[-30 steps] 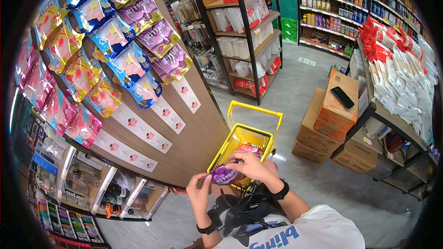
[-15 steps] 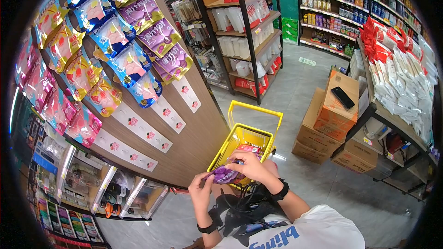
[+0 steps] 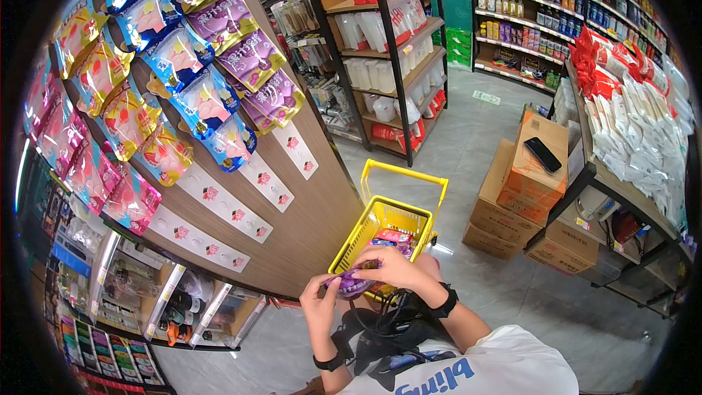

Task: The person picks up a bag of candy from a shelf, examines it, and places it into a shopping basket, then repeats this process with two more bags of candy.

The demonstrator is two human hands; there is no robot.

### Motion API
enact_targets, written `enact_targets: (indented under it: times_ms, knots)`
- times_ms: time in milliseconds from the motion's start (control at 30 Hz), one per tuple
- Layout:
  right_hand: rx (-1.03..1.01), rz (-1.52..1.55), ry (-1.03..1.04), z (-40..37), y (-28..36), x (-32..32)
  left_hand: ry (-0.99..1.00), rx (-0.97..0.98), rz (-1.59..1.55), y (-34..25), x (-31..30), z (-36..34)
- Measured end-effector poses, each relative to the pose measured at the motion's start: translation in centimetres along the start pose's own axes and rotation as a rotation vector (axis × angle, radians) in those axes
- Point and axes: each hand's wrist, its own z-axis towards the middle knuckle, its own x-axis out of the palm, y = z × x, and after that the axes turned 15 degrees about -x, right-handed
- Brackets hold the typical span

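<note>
Purple packet [image 3: 352, 287] over yellow basket's [image 3: 387, 215] near left corner. Left hand [image 3: 316, 301] pinching packet's left end between thumb and fingers; right hand [image 3: 391, 267] gripping its upper right part, fingertips partly hidden. Red-and-purple packages [image 3: 395, 237] inside basket, beyond right hand. Left of basket, wooden display panel [image 3: 314, 212]; purple pouches [image 3: 252, 58] hanging along its upper right edge, blue pouches [image 3: 179, 58] beside them. Right, black phone [image 3: 542, 154] near top carton's [image 3: 518, 175] right edge.
</note>
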Motion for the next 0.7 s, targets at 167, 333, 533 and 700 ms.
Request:
enact_targets:
  times_ms: [167,333,533,700]
  knots:
    - [-0.005,-0.023,0.014,0.0,0.1,-0.1,0.020,0.079,0.023,0.6,0.0,0.3]
    - [0.010,-0.041,-0.014,0.0,0.3,0.0,0.029,0.049,0.011,0.2,0.0,0.1]
    - [-0.004,0.021,-0.101,0.0,0.1,0.1,0.031,-0.041,-0.070,-0.3,-0.7,0.1]
    - [-0.028,0.007,-0.112,0.0,-0.1,0.1,0.013,-0.036,-0.086,-0.2,-0.7,0.1]
